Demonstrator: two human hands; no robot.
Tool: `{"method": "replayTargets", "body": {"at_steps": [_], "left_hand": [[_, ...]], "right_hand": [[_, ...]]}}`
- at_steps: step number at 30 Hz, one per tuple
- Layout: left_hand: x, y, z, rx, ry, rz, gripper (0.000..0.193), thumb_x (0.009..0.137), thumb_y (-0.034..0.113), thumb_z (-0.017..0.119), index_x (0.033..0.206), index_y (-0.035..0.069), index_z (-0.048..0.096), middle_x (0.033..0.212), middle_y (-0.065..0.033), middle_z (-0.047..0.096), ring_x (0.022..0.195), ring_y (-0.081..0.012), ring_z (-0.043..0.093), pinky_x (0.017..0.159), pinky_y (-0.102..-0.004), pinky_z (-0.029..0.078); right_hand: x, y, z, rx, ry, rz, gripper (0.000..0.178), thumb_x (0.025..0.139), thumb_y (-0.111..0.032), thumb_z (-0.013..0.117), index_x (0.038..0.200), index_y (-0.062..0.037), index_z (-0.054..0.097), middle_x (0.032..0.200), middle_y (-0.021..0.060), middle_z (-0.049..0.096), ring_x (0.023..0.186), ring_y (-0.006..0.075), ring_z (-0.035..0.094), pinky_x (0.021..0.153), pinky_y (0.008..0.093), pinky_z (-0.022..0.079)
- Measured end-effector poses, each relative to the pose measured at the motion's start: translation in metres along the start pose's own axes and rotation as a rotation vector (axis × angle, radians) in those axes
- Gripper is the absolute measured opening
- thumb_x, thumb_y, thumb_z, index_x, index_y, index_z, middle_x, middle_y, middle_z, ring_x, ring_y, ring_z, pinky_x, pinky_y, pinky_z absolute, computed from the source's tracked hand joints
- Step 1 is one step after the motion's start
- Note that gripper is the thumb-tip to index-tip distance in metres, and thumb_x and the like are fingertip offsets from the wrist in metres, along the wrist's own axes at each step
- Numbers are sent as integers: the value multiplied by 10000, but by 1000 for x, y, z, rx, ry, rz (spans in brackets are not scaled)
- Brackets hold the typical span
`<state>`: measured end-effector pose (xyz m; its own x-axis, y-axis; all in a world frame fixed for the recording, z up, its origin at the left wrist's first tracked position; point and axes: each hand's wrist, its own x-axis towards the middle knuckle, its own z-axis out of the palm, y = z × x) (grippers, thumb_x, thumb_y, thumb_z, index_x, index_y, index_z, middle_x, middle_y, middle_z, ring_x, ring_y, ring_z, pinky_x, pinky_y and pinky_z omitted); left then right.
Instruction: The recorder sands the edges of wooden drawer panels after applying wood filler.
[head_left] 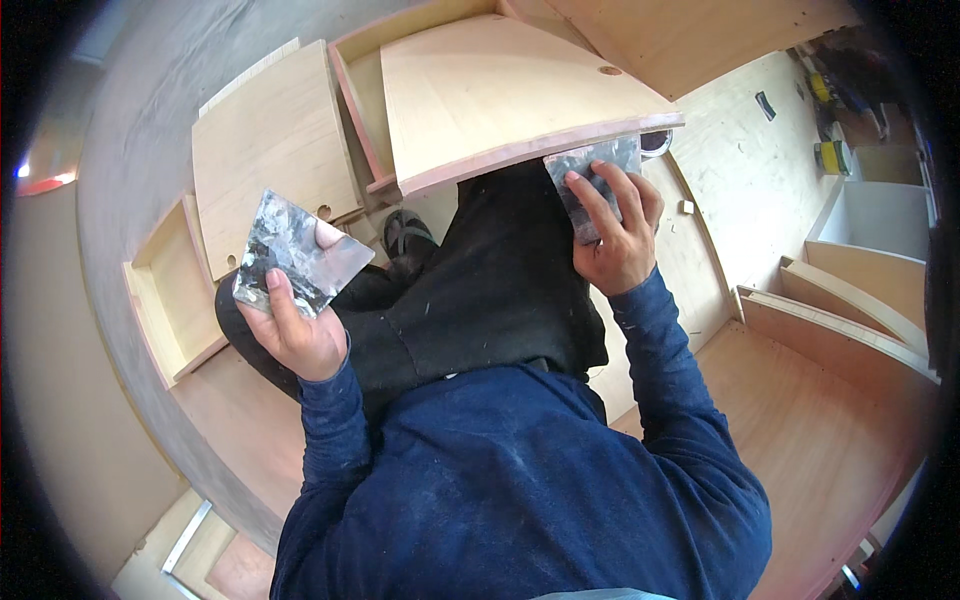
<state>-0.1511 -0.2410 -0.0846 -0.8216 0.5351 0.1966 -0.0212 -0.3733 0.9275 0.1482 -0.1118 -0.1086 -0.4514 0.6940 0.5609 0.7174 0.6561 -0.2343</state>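
My left hand [300, 335] is raised in front of my left thigh and grips a thin, shiny square plate [285, 240] smeared with dark and whitish patches. Its thumb lies across the near face. My right hand [622, 245] is closed on a second flat, greyish square plate [620, 155], fingers spread over its top. That plate is at the near edge of a pale plywood panel [520, 90], close to the panel's right end. Whether the two touch I cannot tell. The underside of the right plate is hidden.
Left of the panel lie a plywood board [275, 150] with round holes and a shallow wooden box [175, 290]. A round container [656, 143] shows partly behind the panel's right corner. Wooden cabinet parts [830, 330] stand at the right, with yellow rolls [832, 157] beyond.
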Motion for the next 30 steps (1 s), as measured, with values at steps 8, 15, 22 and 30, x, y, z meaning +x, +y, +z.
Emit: {"method": "replayTargets", "body": {"at_steps": [8,15,22,30], "left_hand": [[-2,2,0,86,-8,-17,251,972,78,543,1206,-15,535,1195,-144,611,1106,-257,606,969,-407,490],[0,1,0,58,45,-51,249,975,72,537,1207,-17,535,1195,-148,608,1109,-267,601,983,-418,478],[0,1,4,49,-4,-38,255,976,68,531,1217,-18,534,1204,-149,604,1127,-268,593,1000,-420,468],[-1,2,12,59,41,-41,347,985,143,511,1219,-113,535,1201,-219,596,1115,-275,595,979,-382,476]], "right_hand": [[0,11,-2,0,22,-3,762,508,86,630,1220,-181,684,1307,115,577,1149,357,505,1009,441,424],[-5,17,-5,-18,0,2,786,498,91,648,1230,-195,678,1312,105,574,1158,361,501,1003,439,428],[-2,26,-2,-2,11,-6,778,504,90,674,1226,-199,679,1320,98,570,1163,360,497,1003,441,431],[-5,25,-5,8,19,2,773,514,92,676,1229,-201,678,1321,98,566,1166,358,491,1008,448,431]]}}
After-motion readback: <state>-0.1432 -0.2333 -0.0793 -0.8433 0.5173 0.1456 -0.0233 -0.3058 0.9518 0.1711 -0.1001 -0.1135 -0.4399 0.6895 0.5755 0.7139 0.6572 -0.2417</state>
